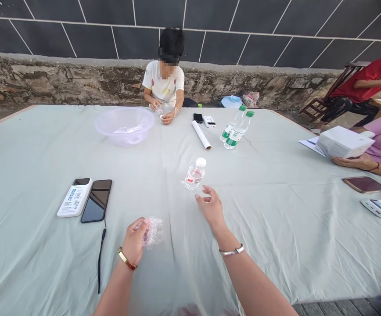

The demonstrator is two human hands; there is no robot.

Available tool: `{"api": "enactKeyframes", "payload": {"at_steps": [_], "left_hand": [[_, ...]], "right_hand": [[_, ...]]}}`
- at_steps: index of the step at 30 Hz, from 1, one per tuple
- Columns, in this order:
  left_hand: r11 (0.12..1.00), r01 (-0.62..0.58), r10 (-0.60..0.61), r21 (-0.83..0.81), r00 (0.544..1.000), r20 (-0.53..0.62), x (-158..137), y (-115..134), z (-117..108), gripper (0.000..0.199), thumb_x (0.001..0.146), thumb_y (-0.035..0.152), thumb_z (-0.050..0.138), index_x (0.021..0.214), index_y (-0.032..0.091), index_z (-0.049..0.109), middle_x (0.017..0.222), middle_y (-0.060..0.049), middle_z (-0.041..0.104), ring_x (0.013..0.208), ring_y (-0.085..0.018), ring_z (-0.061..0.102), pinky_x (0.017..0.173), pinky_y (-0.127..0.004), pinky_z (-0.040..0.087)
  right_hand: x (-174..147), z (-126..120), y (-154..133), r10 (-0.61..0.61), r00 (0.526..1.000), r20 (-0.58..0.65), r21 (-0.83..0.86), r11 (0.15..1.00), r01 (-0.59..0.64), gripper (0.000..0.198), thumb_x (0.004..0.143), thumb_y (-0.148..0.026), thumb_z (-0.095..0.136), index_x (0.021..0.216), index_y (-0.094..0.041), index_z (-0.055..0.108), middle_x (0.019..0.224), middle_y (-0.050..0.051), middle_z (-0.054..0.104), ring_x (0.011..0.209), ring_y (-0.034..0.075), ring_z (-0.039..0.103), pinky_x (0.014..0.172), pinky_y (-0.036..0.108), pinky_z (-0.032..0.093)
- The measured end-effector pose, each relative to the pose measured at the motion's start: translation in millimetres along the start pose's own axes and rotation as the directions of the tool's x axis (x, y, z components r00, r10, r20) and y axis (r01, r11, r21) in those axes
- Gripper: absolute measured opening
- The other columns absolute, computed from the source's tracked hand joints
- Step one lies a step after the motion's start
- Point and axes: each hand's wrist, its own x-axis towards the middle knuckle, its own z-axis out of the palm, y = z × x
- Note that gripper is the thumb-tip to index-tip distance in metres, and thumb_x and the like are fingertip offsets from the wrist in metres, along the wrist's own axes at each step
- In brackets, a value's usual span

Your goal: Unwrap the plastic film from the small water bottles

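Observation:
Crumpled clear plastic wrap [153, 231] is bunched in my left hand [135, 239], thumb pressed over it, just above the cloth near the table's front. My right hand [211, 206] holds nothing; its thumb and fingers are apart and curve toward a small clear water bottle [195, 174]. The bottle has a white cap and a red-and-white label and stands upright, a little beyond my right fingertips. A narrow gap shows between the fingers and the bottle.
A white power bank [75, 198] and black phone [96, 201] lie left. Farther back are a translucent purple basin [124, 127], a white roll [201, 135] and green-capped bottles [235, 134]. A person opposite handles a clear bottle; another at right holds a white box [343, 141].

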Motion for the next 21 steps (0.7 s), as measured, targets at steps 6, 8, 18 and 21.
{"api": "enactKeyframes", "payload": {"at_steps": [6, 8, 18, 21], "left_hand": [[0.999, 0.047, -0.047, -0.006, 0.999, -0.011, 9, -8, 2, 0.053, 0.071, 0.062, 0.059, 0.054, 0.021, 0.031, 0.052, 0.008, 0.022, 0.048, -0.007, 0.021, 0.045, -0.022, 0.021], [0.998, 0.056, -0.056, 0.015, 0.998, 0.01, 9, -10, 3, 0.053, 0.071, 0.064, 0.058, 0.054, 0.02, 0.033, 0.052, 0.008, 0.024, 0.048, -0.007, 0.022, 0.045, -0.022, 0.021], [0.969, 0.015, -0.027, 0.248, 0.999, 0.047, 10, -23, -4, 0.053, 0.076, 0.063, 0.051, 0.055, 0.021, 0.027, 0.057, 0.005, 0.02, 0.053, -0.01, 0.021, 0.049, -0.025, 0.02], [0.959, 0.02, -0.034, 0.284, 0.998, 0.045, 10, -27, -1, 0.054, 0.075, 0.065, 0.051, 0.055, 0.021, 0.027, 0.058, 0.004, 0.023, 0.054, -0.011, 0.023, 0.051, -0.027, 0.022]], "right_hand": [[60, 19, 2, -0.094, 0.993, -0.066, -0.274, 0.959, 0.073, 0.067, 0.064, -0.048, 0.068, 0.121, -0.021, 0.045, 0.116, 0.01, 0.059, 0.099, 0.024, 0.059, 0.082, 0.035, 0.045], [74, 30, -2, -0.076, 0.993, -0.094, -0.328, 0.944, 0.041, 0.052, 0.067, -0.048, 0.066, 0.108, -0.02, 0.05, 0.103, 0.009, 0.064, 0.097, 0.025, 0.06, 0.078, 0.034, 0.045], [197, 70, -37, -0.06, 0.957, -0.284, -0.346, 0.937, -0.044, 0.055, 0.07, -0.044, 0.067, 0.111, -0.011, 0.051, 0.107, 0.015, 0.062, 0.1, 0.025, 0.059, 0.081, 0.032, 0.045], [234, 78, -50, -0.061, 0.957, -0.282, -0.385, 0.921, -0.054, 0.062, 0.077, -0.045, 0.063, 0.12, -0.004, 0.046, 0.111, 0.017, 0.06, 0.102, 0.024, 0.057, 0.085, 0.032, 0.044]]}}
